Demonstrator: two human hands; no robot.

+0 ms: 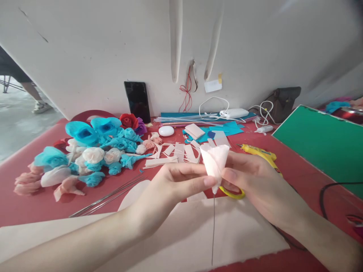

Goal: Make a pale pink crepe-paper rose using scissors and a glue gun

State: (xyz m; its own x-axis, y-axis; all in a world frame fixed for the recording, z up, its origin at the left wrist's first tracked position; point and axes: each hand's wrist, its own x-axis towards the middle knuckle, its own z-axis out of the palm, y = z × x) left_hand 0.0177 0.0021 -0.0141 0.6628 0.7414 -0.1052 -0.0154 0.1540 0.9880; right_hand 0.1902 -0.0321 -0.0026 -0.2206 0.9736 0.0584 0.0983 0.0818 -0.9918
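Observation:
Between my two hands stands a pale pink paper flower (214,160), upright on a thin wire stem (213,230) that hangs down below it. My left hand (176,183) pinches the flower's narrow base from the left, thumb in front. From the right, my right hand (252,181) grips its side with thumb and fingers. Yellow scissor handles (234,194) show partly behind my right fingers, lying on the table. Beneath my hands is a large sheet of pale pink paper (176,238). Cut pale paper pieces (178,151) lie just beyond the flower.
Finished blue, white and pink paper flowers (99,151) are heaped at the left, with loose wires (110,198) nearby. A yellow glue gun (259,152) lies right, beside a green board (320,147). A phone (137,100) leans on the wall behind. A person's leg (32,90) shows far left.

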